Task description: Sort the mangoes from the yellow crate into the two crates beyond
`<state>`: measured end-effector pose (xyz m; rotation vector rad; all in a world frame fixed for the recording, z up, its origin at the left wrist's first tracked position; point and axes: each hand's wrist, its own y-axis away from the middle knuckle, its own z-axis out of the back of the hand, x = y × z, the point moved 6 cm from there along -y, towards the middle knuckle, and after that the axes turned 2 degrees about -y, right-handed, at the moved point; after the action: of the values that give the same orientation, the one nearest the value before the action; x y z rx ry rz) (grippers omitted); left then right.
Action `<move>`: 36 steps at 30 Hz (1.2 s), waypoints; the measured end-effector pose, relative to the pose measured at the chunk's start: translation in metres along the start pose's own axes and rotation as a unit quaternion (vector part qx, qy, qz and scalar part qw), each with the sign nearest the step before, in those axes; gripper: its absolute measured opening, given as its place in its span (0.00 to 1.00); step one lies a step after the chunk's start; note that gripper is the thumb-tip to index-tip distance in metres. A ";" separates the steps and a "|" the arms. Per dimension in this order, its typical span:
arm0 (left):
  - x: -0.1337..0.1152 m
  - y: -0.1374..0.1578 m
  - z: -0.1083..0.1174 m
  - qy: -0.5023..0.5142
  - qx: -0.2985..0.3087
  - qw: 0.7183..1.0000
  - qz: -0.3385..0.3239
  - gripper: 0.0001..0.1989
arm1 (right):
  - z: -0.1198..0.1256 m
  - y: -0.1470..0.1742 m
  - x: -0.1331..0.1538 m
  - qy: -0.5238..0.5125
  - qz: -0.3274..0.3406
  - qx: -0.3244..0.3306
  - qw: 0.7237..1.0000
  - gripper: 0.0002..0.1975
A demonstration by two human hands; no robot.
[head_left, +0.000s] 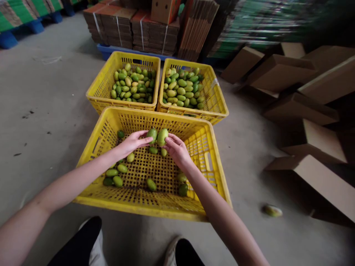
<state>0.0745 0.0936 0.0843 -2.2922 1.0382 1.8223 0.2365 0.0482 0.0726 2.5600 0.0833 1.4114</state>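
My left hand [132, 142] gripping green fruit [151, 135] above near crate [111, 118]. My right hand [176, 149] gripping second fruit [162, 136], touching first. Loose fruit on crate bottom. Two fuller crates [95, 92] behind. Stray fruit [272, 210] on floor, right, near cardboard boxes [302, 107].

A fruit packing warehouse: bare concrete floor [50, 92], three yellow plastic crates [219, 107] of green fruit [181, 90] at twelve o'clock, strapped bundles of flat cardboard [133, 27] on a blue pallet [107, 51] beyond them, and loose cardboard boxes [299, 107] at two o'clock.
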 end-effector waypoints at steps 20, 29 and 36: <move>0.008 -0.002 0.002 0.063 -0.028 0.997 0.029 0.12 | -0.002 -0.001 -0.006 0.039 -0.031 0.010 0.999 0.22; 0.007 0.002 -0.005 0.033 -0.015 0.999 0.022 0.14 | -0.002 0.001 -0.007 0.043 -0.046 0.013 0.998 0.23; 0.008 -0.003 0.002 0.005 0.002 1.000 0.017 0.12 | 0.006 -0.002 -0.007 0.007 -0.026 0.000 1.000 0.19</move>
<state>0.0755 0.0929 0.0751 -2.2980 1.0864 1.8221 0.2374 0.0485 0.0632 2.5289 0.1500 1.4109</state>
